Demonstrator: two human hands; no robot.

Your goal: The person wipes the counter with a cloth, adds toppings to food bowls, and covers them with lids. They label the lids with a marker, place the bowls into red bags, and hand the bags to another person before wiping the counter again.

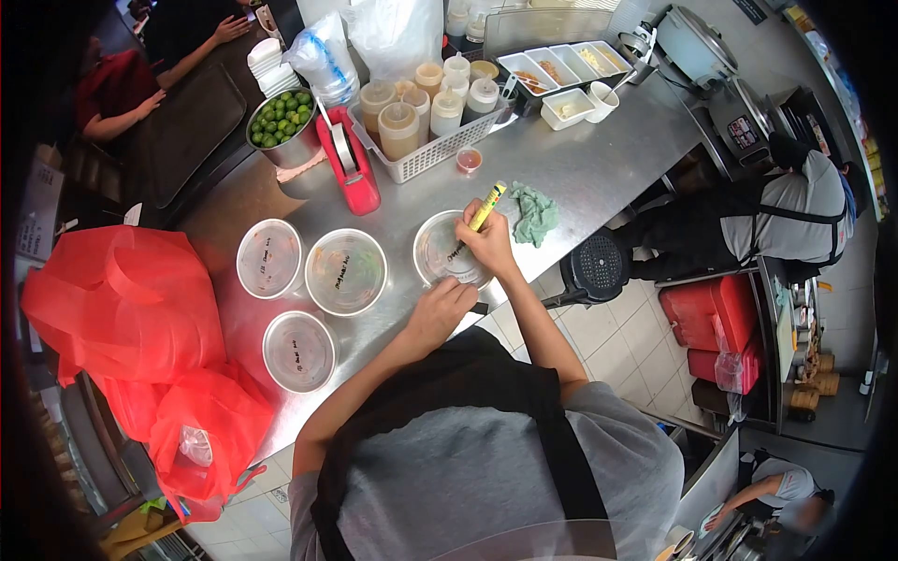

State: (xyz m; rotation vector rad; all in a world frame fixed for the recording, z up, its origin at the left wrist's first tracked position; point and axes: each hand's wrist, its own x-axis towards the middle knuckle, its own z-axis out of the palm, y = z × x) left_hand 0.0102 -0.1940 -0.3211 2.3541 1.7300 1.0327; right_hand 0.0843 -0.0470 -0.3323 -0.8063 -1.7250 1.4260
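A yellow marker [487,207] is gripped in my right hand [488,241], its tip down on the lid of a round tub [433,245]. Dark handwriting shows on that lid. My left hand [441,310] rests at the tub's near edge with its fingers curled; whether they pinch anything is hidden. To the left stand three more lidded round tubs with handwriting: one in the middle [347,272], one at the far left [269,259] and one nearer me [299,352]. A green cloth [534,214] lies crumpled right of my right hand.
Red bags [131,318] fill the left end. Behind the tubs are a red tape dispenser [351,168], a pot of limes [283,131], a basket of bottles [440,150] and a small sauce cup [469,160]. A black stool [596,266] and other people are beyond the counter.
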